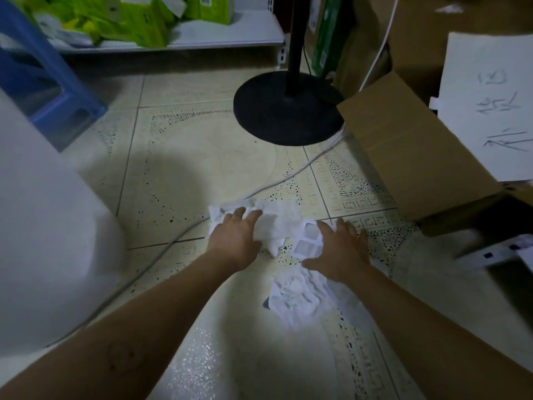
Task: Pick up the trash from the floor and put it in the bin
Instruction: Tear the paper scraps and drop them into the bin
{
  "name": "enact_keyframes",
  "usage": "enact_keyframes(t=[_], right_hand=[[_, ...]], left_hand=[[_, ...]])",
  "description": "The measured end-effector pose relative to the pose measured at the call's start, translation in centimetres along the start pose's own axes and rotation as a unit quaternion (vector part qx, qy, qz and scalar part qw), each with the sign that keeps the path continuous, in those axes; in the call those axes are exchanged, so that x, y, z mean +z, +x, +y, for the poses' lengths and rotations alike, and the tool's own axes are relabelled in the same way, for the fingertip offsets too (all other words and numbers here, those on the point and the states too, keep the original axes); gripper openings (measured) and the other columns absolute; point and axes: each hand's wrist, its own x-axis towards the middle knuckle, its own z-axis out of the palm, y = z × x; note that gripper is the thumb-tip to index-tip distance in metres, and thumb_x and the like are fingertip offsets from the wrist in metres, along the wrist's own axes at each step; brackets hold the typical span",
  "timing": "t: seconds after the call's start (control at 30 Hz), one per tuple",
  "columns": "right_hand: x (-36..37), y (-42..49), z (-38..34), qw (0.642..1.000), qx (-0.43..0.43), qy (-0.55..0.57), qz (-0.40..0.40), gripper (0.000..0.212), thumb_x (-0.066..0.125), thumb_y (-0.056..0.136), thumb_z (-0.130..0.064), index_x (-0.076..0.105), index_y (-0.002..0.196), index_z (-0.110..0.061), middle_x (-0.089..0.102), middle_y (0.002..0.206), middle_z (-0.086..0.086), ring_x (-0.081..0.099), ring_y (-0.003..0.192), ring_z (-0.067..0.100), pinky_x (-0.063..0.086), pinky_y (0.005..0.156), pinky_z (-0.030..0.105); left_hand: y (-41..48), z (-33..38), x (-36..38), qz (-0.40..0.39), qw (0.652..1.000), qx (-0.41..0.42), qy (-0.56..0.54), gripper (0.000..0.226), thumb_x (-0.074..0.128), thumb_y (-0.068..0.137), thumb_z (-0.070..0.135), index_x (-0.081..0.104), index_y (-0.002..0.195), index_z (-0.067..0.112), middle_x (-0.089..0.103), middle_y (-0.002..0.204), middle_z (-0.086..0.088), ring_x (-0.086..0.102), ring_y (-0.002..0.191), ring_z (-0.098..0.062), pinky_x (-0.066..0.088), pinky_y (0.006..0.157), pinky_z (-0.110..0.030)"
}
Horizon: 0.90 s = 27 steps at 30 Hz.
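Observation:
White crumpled paper (277, 220) lies on the tiled floor in the lower middle of the head view. My left hand (235, 238) rests on its left part, fingers spread over it. A white plastic tray piece with square pockets (308, 241) lies just right of it, and my right hand (340, 252) lies flat on that piece with fingers apart. A second wad of crumpled white paper (302, 295) sits nearer to me, below my right wrist. A big white rounded container (43, 241), possibly the bin, fills the left side; its opening is out of view.
A black round fan base (282, 116) with its pole stands beyond the trash. A grey cable (288, 177) runs across the tiles under the paper. Cardboard boxes (409, 151) crowd the right. A blue stool (43, 90) and a shelf with green packs (173, 39) are at the far left.

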Motion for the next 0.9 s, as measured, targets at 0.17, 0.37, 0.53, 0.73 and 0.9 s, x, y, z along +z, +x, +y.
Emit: enact_keyframes(t=[0.17,0.37,0.53,0.73,0.9], right_hand=[[0.0,0.4,-0.1,0.999,-0.004,-0.027,-0.026,0.112,0.068,0.063,-0.069,0.01,0.149,-0.027,0.021,0.155,0.016,0.018,0.142,0.034,0.005,0.113,0.061],[0.0,-0.2,-0.2,0.995,-0.007,0.068,0.071,0.084,0.073,0.066,-0.046,0.035,0.138,-0.026,0.049,0.13,0.009,0.042,0.122,0.029,0.03,0.107,0.048],[-0.4,-0.8,-0.5,0.951,0.041,0.294,0.083,0.053,0.078,0.068,-0.022,0.06,0.118,-0.017,0.062,0.102,0.007,0.062,0.092,0.027,0.053,0.083,0.043],[-0.4,-1.3,-0.1,0.918,0.07,0.386,0.055,0.013,0.066,0.076,-0.01,0.061,0.07,-0.021,0.062,0.069,0.0,0.059,0.068,0.022,0.049,0.061,0.031],[-0.1,-2.0,0.2,0.926,0.036,0.36,0.106,0.008,0.055,0.087,-0.014,0.047,0.085,-0.012,0.055,0.07,0.005,0.053,0.063,0.024,0.036,0.054,0.028]], left_hand=[[0.6,-0.6,1.2,-0.023,1.0,0.002,0.022,0.044,0.057,0.086,0.032,0.052,0.129,0.024,0.06,0.119,-0.007,0.051,0.107,-0.028,0.042,0.083,-0.036],[-0.4,-1.1,1.7,0.007,0.998,-0.019,-0.061,0.029,0.057,0.086,0.029,0.064,0.112,0.019,0.064,0.108,-0.003,0.059,0.095,-0.022,0.047,0.081,-0.032],[-1.3,-1.6,1.3,0.029,0.99,-0.057,-0.127,0.026,0.063,0.084,0.03,0.064,0.107,0.018,0.055,0.104,-0.003,0.05,0.078,-0.014,0.04,0.069,-0.025],[-2.5,-1.3,0.3,0.062,0.978,-0.06,-0.191,0.02,0.068,0.082,0.024,0.065,0.102,0.021,0.053,0.1,0.001,0.05,0.083,-0.013,0.038,0.071,-0.021],[-3.3,-0.5,-0.9,0.097,0.956,-0.069,-0.269,0.02,0.061,0.081,0.005,0.058,0.084,0.024,0.06,0.086,0.002,0.058,0.076,-0.014,0.04,0.057,-0.013]])
